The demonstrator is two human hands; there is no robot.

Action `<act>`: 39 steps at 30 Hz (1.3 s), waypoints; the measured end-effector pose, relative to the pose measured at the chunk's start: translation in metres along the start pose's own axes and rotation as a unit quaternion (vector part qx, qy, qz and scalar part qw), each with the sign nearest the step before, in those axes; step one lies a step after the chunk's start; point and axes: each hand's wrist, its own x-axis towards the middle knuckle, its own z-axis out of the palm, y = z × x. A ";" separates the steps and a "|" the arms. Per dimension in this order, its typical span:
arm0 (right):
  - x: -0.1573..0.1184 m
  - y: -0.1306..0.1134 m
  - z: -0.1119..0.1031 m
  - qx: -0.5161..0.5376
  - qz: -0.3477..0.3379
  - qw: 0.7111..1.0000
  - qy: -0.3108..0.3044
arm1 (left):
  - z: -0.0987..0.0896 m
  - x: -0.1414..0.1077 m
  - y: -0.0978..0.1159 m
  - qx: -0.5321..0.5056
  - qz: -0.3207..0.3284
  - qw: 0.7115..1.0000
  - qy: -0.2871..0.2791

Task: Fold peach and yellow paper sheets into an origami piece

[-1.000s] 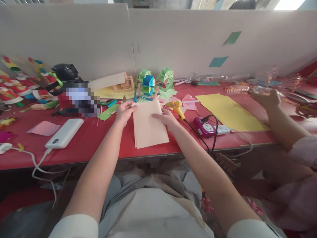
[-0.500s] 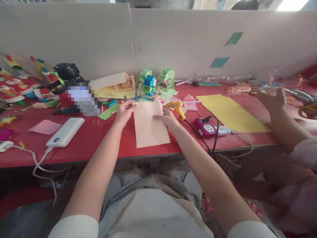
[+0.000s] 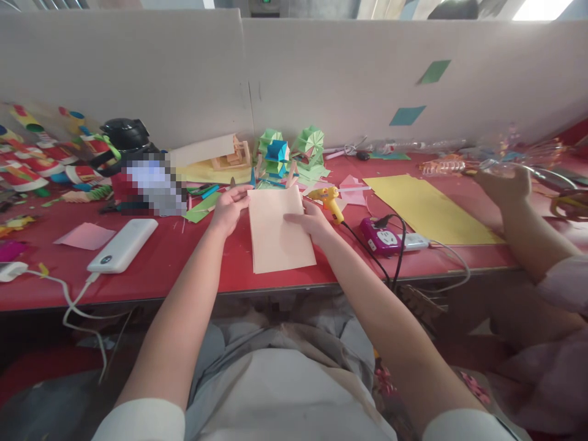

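Observation:
A cream-coloured sheet of paper (image 3: 280,239), layered along its left edge, is held at the front of the red table. My right hand (image 3: 316,222) grips its right side, with the thumb flat on top and the other fingers mostly hidden behind the edge. At the upper left edge of the paper is my left hand (image 3: 228,211), its fingertips closed in at the border. Just right of the paper lies a yellow glue gun (image 3: 328,201). Behind it stand green and blue folded-paper pieces (image 3: 278,156).
A purple power socket (image 3: 380,237) with cables and a yellow sheet (image 3: 427,208) lie to the right. Another person's hand (image 3: 505,187) is at the far right. On the left are a white power bank (image 3: 123,246), a pink paper (image 3: 85,236) and paper crafts (image 3: 27,171).
My left fingertips have drawn back slightly to the left at the paper's edge. The paper and my right hand stay nearly still. The other person's hand has turned a little.

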 end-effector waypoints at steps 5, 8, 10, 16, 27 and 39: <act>0.000 -0.001 0.001 0.033 0.016 0.999 -0.008 | 0.001 -0.001 0.002 -0.011 -0.010 1.000 0.003; -0.001 -0.004 0.002 0.044 0.034 0.998 -0.002 | 0.000 -0.002 0.002 -0.017 -0.014 1.000 0.005; -0.003 -0.007 0.003 0.056 0.048 0.997 0.000 | 0.000 -0.002 0.003 -0.017 -0.016 1.000 0.007; -0.010 -0.018 0.006 0.102 0.069 0.992 0.014 | 0.000 -0.003 0.003 -0.013 -0.016 1.000 0.013; -0.010 -0.023 0.008 0.110 0.087 0.990 0.022 | 0.001 -0.004 0.004 -0.004 -0.014 1.000 0.018; -0.009 -0.021 0.006 0.103 0.088 0.991 0.020 | -0.001 -0.001 0.001 -0.013 -0.012 1.000 0.023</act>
